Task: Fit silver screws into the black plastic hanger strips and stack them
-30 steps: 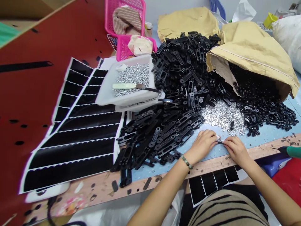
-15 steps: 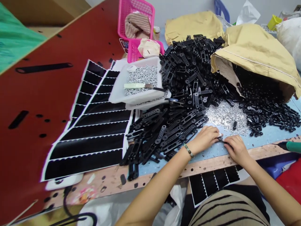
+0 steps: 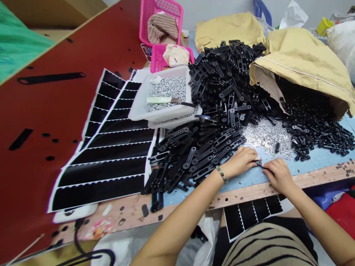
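Note:
My left hand and my right hand meet over the blue work surface near its front edge. Between their fingertips is a small black plastic part, mostly hidden by the fingers. Both hands are closed on it, one at each end. White wrapping shows on a left fingertip. Just beyond the hands lies a spread of small silver metal pieces. A heap of black plastic links reaches close to my left wrist. To the right of the silver pieces are smaller black parts.
A white tub of silver pins, with a pale-handled knife across it, stands left of the heap. Yellow paper sacks and pink baskets sit behind. Black sticker sheets lie on the left by a red board.
The hands have stayed almost in place, with the black part showing slightly more between the fingertips. A green item with a dark tip has gone from the right edge.

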Available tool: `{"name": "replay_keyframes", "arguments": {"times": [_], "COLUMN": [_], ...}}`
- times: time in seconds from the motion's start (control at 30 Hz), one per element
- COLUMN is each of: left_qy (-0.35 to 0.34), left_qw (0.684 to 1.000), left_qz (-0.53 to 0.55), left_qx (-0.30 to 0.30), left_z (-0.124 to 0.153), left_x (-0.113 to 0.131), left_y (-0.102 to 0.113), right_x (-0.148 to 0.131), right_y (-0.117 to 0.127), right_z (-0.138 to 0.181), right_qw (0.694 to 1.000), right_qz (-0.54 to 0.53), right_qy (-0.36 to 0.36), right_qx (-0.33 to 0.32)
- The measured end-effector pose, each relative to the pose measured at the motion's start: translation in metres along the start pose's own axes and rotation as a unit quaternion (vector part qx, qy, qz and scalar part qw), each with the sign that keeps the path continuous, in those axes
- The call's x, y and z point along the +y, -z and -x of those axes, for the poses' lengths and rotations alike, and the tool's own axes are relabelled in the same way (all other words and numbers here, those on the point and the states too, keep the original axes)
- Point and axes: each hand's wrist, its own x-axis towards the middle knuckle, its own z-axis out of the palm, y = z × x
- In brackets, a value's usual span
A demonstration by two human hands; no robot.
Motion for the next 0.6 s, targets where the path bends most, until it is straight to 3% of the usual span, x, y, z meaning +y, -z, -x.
{"name": "replay_keyframes", "arguments": {"times": [0.2,0.4,0.6], "left_qy": [-0.025,0.007,-0.034], "left_qw": [0.999,0.999,0.999], "left_qz": [0.002,0.032,-0.03], "left_qx": [-0.02,0.019,-0.004], "left_z": [-0.006,0.009,-0.009], "left_x": [-0.004,-0.005,-0.001], "left_y": [0.005,-0.004,0.014], "right_x": [-0.005,-0.004,-0.005], "right_y": [-0.002,-0.003,-0.004], "right_z": [-0.001,-0.004,-0.005], "right_qw": [0.999,0.999,0.997], "right_qz": [0.026,-0.022,-0.043], "right_qy": [0.003,0.024,-0.011], "right_qx": [0.024,0.012,0.064]}}
